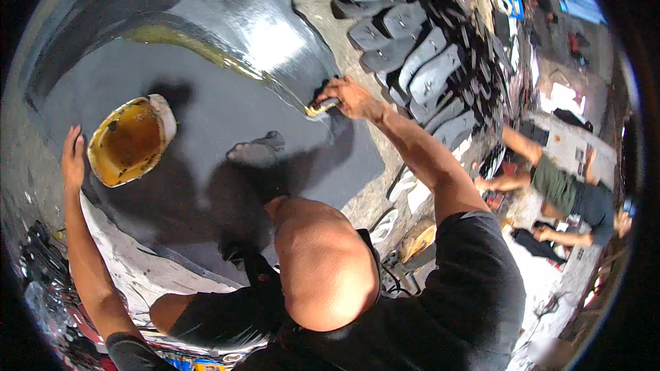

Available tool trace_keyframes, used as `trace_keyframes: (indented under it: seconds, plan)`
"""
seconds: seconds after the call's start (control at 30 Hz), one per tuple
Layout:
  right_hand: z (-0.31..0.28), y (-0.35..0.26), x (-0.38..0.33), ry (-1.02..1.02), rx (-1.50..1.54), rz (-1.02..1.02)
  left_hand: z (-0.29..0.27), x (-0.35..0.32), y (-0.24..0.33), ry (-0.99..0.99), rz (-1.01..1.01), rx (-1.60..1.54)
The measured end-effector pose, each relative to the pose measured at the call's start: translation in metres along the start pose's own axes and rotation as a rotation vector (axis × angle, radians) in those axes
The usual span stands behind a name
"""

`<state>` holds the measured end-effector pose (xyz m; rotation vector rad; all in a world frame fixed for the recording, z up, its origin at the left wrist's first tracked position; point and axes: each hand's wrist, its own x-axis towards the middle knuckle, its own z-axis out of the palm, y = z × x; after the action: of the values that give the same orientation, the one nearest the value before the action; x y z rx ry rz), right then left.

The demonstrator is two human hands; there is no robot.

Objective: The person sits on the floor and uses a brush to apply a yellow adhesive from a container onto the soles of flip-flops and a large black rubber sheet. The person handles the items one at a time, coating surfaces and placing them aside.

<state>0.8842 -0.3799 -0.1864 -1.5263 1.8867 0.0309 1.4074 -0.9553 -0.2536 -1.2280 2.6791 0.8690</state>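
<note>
A wide dark grey sheet (pixel 261 106) is spread out before me, its far part glossy with wet coating. A streak of yellowish glue (pixel 199 51) runs over it toward my right hand (pixel 352 98). That hand is closed round a small brush (pixel 326 104), whose yellow-smeared end touches the sheet near its right edge. At the sheet's left edge rests my left hand (pixel 73 154), fingers stretched out, holding nothing. Just right of it stands a cut-open tub (pixel 165 127) with amber glue inside and drips on its rim. My dark-covered foot (pixel 258 151) is on the sheet.
Stacks of dark grey sole-shaped pieces (pixel 433 72) stand along the right side of the sheet. Light-coloured sandals (pixel 385 225) lie nearer me. A person in dark green shorts (pixel 553 182) is at the far right. Piled dark items (pixel 48 268) lie at lower left.
</note>
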Motion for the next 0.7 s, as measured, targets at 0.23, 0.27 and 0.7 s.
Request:
trace_keyframes:
  seconds: [0.23,0.27,0.7]
  plan:
    - [0.104,-0.033,-0.146,0.113,0.256,0.349,0.013,-0.081,0.085,-0.218,-0.403,-1.383]
    - [0.111,-0.035,-0.154,0.1,0.258,0.354,0.016,-0.092,0.079,-0.303,-0.457,-1.485]
    - [0.027,-0.099,-0.184,0.783,0.633,0.588,0.042,-0.227,0.001,0.247,-0.573,-1.567]
